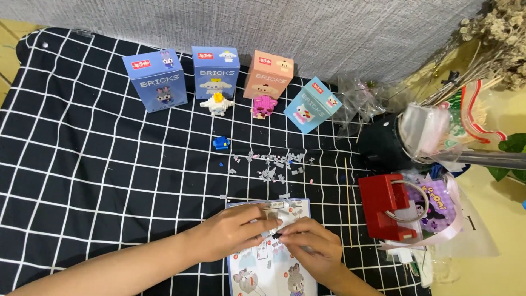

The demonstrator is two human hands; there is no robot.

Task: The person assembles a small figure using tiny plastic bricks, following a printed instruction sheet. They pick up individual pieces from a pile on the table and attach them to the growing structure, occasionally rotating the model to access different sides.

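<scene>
Both hands meet over the instruction sheet [268,263] at 6 o'clock: the left hand [235,233] and right hand [309,244] pinch a tiny brick piece [275,235] between fingertips. Loose grey bricks [271,161] lie scattered at centre. Two finished figures, white [216,104] and pink [264,106], stand by the boxes [219,71] at 12; this build looks barely begun.

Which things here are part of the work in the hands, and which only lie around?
In use:
- left hand and right hand, pinching a tiny dark brick
- instruction sheet
- loose grey bricks

Lying about:
- four brick-set boxes
- white figure, pink figure
- small blue block
- red box
</scene>
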